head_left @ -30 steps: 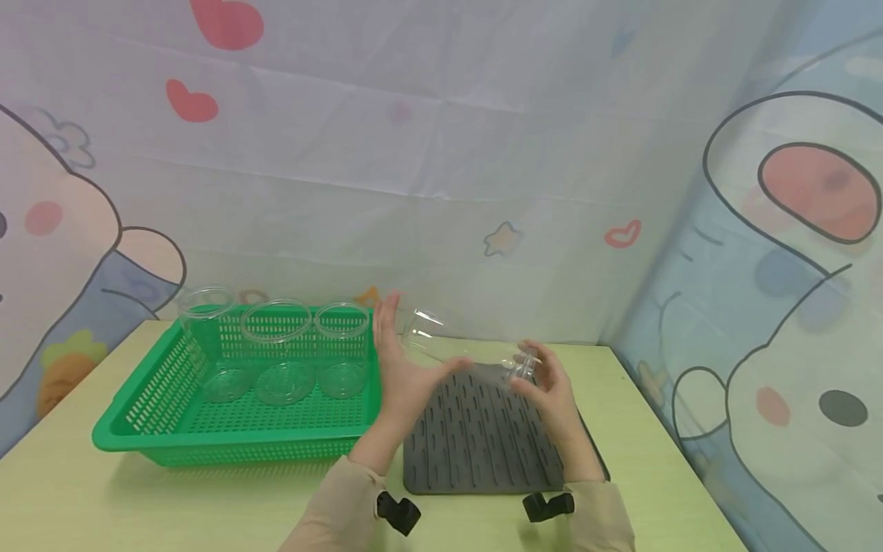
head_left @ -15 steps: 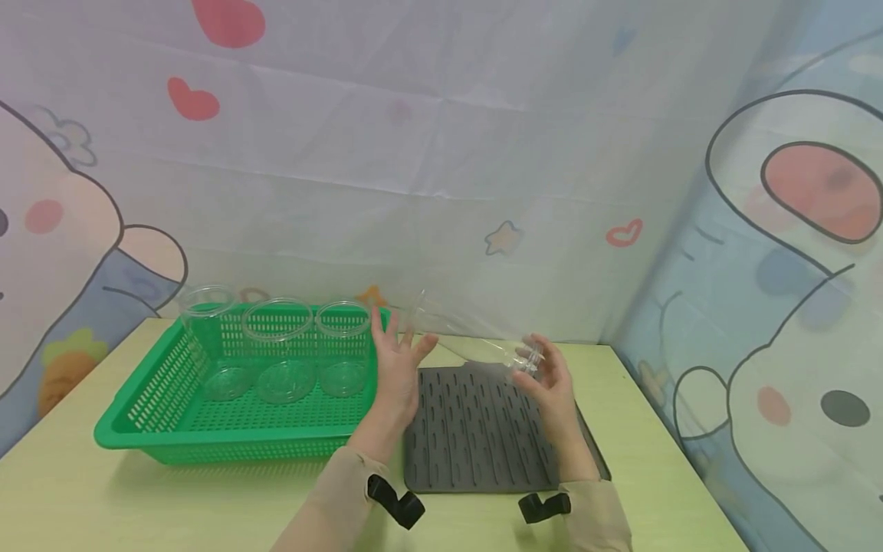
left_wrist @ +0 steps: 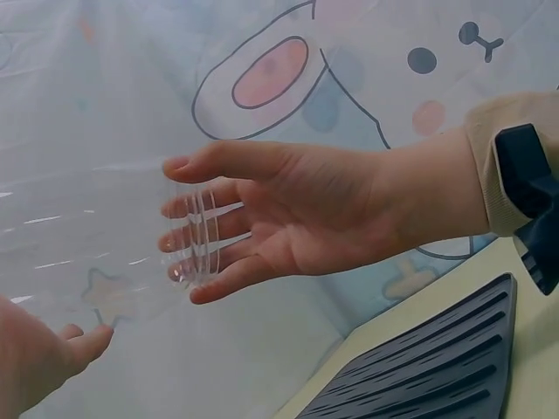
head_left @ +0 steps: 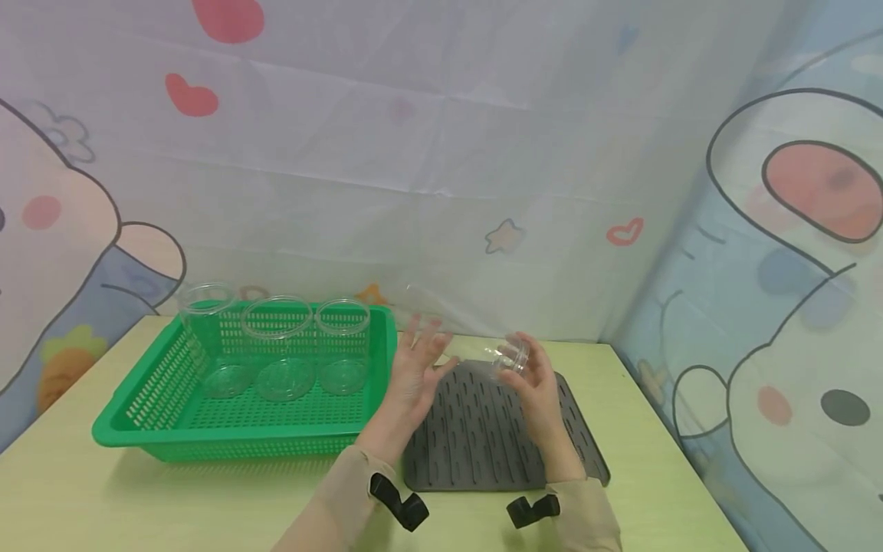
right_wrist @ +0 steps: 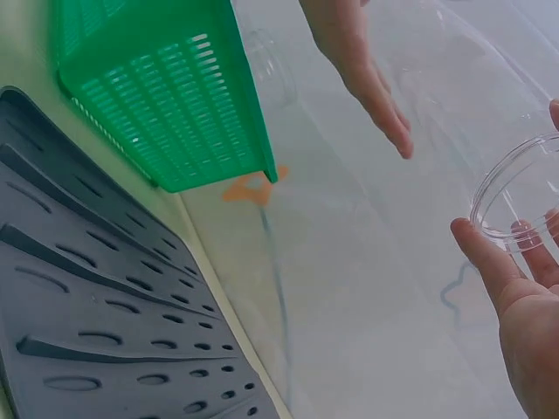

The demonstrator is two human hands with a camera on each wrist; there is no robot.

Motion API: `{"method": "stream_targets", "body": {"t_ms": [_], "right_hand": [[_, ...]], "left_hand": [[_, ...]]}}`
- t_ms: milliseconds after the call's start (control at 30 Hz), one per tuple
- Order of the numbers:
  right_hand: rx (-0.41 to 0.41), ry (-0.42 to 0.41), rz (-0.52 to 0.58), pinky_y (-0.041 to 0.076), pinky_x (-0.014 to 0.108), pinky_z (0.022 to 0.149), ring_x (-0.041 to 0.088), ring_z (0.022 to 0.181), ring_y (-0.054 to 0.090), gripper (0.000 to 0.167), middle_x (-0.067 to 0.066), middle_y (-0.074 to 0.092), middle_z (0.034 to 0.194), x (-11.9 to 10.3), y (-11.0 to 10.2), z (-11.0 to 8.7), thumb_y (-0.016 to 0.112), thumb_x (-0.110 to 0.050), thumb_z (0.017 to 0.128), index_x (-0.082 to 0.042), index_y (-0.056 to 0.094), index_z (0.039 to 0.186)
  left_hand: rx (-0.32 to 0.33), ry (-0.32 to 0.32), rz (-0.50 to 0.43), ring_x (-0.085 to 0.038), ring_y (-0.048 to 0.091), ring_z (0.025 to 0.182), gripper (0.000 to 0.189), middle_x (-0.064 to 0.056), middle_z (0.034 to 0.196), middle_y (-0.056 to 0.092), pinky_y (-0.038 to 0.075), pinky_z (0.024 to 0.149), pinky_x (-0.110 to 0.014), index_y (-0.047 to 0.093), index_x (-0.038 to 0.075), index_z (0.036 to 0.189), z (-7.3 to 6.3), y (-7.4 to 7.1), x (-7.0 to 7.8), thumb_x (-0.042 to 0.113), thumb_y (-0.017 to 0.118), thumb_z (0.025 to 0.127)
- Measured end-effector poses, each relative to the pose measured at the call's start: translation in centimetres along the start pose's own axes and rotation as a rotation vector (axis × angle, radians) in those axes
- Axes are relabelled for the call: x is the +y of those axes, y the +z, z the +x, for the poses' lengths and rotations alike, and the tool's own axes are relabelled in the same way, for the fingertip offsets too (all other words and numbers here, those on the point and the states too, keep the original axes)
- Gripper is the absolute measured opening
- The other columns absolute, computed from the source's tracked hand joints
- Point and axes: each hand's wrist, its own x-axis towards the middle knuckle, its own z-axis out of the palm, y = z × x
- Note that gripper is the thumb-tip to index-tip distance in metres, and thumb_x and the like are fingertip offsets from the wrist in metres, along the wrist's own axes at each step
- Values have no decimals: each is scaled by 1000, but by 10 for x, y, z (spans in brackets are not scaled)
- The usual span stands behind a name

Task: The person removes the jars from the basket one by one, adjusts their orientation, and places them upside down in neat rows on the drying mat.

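Note:
A clear plastic jar (head_left: 507,354) is held in the air above the grey mat, tilted, with its ringed end to the right. My right hand (head_left: 545,395) curls its fingers and thumb round that ringed end. In the left wrist view, the thumb and fingers of the right hand (left_wrist: 288,209) grip the rings, and the see-through body (left_wrist: 87,236) reaches left. My left hand (head_left: 412,376) is spread beside the body, fingers extended. The right wrist view shows the jar's ringed edge (right_wrist: 489,205) in the right hand (right_wrist: 541,332) and the left hand (right_wrist: 362,70) above it.
A green slotted basket (head_left: 255,438) stands on the left of the pale yellow table (head_left: 172,502) with three clear jars (head_left: 276,337) upright inside. A dark grey ridged mat (head_left: 483,445) lies to its right, under the hands. A printed cloth (head_left: 441,153) hangs behind.
The left hand slides right along the jar, away from its far end, and turns its palm. The right hand shifts slightly left with the jar, whose left end is now higher.

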Motion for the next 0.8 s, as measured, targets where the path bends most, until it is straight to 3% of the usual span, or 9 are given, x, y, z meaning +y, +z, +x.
{"method": "stream_targets", "body": {"t_ms": [267, 400, 533, 800], "right_hand": [[-27, 11, -15, 51, 22, 95, 16, 126, 52, 63, 6, 43, 144, 2, 3, 0, 55, 1, 90, 0, 29, 148], [-42, 26, -29, 51, 22, 95, 12, 126, 52, 64, 3, 43, 143, 4, 0, 0, 55, 0, 91, -1, 28, 149], [-54, 34, -41, 51, 22, 93, 6, 123, 53, 63, 0, 45, 141, 5, -3, -1, 56, 1, 91, -1, 29, 148], [-68, 75, -97, 49, 20, 94, 4, 124, 52, 62, 20, 38, 150, 7, -8, -1, 59, -1, 92, -3, 32, 148]], "left_hand": [[2, -31, 12, -34, 38, 141, 79, -18, 160, 23, 29, 115, -59, 11, 17, 158, 0, 4, -2, 5, 58, 96], [16, -33, 24, -33, 39, 141, 75, -16, 159, 26, 31, 114, -57, 12, 18, 158, 0, 4, -3, 2, 53, 97], [22, -32, 56, -34, 38, 141, 75, -16, 159, 28, 35, 113, -54, 12, 18, 158, 1, 4, -4, 3, 53, 98], [45, -11, 148, -37, 39, 140, 79, -17, 158, 29, 44, 107, -48, 15, 17, 158, 3, 3, -4, 5, 60, 94]]}}
